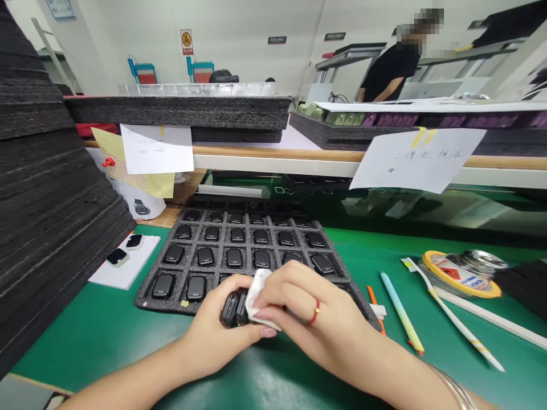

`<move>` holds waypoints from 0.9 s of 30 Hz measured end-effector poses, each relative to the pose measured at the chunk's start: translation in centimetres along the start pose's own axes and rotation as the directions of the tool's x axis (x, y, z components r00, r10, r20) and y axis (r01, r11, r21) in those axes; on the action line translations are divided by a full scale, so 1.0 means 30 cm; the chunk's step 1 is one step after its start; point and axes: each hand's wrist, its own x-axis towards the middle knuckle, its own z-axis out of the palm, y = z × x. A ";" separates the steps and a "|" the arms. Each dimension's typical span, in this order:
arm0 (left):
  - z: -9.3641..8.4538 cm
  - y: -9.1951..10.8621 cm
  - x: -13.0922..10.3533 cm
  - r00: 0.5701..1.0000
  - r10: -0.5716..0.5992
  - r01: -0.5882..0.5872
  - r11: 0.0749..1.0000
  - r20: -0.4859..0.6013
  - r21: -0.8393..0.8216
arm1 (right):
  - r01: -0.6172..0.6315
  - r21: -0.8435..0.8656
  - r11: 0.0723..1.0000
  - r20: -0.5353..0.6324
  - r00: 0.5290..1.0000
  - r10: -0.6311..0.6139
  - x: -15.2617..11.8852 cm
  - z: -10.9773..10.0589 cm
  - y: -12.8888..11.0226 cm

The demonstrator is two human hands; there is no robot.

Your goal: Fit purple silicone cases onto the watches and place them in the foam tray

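A white-walled room [248,42] is spreading out at the back, where a person in a black top [387,71] is standing. A glossy green worktop [55,347] is filling the foreground and catching light. A wood-edged shelf [316,156] is crossing above its rear, bearing black foam slabs [183,111] and handwritten sheets [156,151]. At left, a stack of black foam sheets [51,199] is towering over the worktop. On the green surface a compartmented foam tray [219,257] is lying, its cells holding black smartwatch cases [233,258]. The right hand [307,293] and left hand [217,333] are meeting at its near edge, thumbs close together. At right a yellow-rimmed tub [453,279] is sitting; at left a white card [123,279] is bearing two smartwatches [117,257]. A blue-to-yellow pen [400,312] is lying right of the tray. The right hand is pinching a white cloth [259,285]. The left hand is clamping at least two black watch cases [231,310] just beside the cloth; whether they are touching it is hard to tell.
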 end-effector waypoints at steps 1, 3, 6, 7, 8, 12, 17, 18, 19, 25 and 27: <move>0.000 -0.001 0.001 1.000 -0.008 0.008 1.000 -0.004 -0.016 | 0.006 0.009 1.000 -0.024 1.000 -0.006 0.002 0.007 0.023; 0.000 -0.006 0.002 0.999 -0.038 0.040 0.996 0.016 -0.078 | 0.036 -0.040 0.999 -0.084 0.996 -0.039 -0.002 0.009 0.074; -0.001 -0.011 -0.003 0.993 -0.051 0.073 0.977 0.110 -0.199 | 0.025 -0.157 0.987 -0.160 0.986 -0.051 -0.006 -0.009 0.120; -0.003 -0.010 -0.005 0.990 -0.042 0.070 0.974 0.135 -0.215 | -0.013 -0.151 0.989 -0.179 0.984 -0.014 -0.005 -0.018 0.123; -0.006 -0.009 -0.006 0.989 -0.023 0.055 0.975 0.145 -0.215 | -0.064 -0.111 0.992 -0.186 0.982 0.043 -0.003 -0.027 0.119; -0.014 -0.003 -0.003 0.995 0.059 -0.048 0.991 0.080 -0.128 | -0.163 0.164 0.973 -0.057 0.983 0.174 0.011 -0.051 0.092; -0.009 -0.013 0.000 0.986 0.076 -0.035 0.966 0.151 -0.256 | -0.258 0.118 0.959 -0.021 0.965 0.263 0.018 -0.052 0.104; -0.009 -0.015 0.001 0.984 0.081 -0.039 0.967 0.159 -0.253 | -0.263 0.122 0.957 -0.030 0.963 0.268 0.019 -0.050 0.103; -0.009 -0.017 0.001 0.984 0.082 -0.045 0.973 0.158 -0.225 | -0.249 0.145 0.958 -0.027 0.967 0.255 0.021 -0.048 0.099; -0.013 -0.034 -0.004 0.973 0.147 -0.129 0.986 0.180 -0.108 | -0.199 -0.096 0.975 0.062 0.977 0.206 0.011 -0.083 0.154; -0.014 -0.038 -0.005 0.967 0.180 -0.176 0.984 0.181 -0.040 | -0.260 -0.290 0.921 0.124 0.944 0.305 -0.022 -0.143 0.225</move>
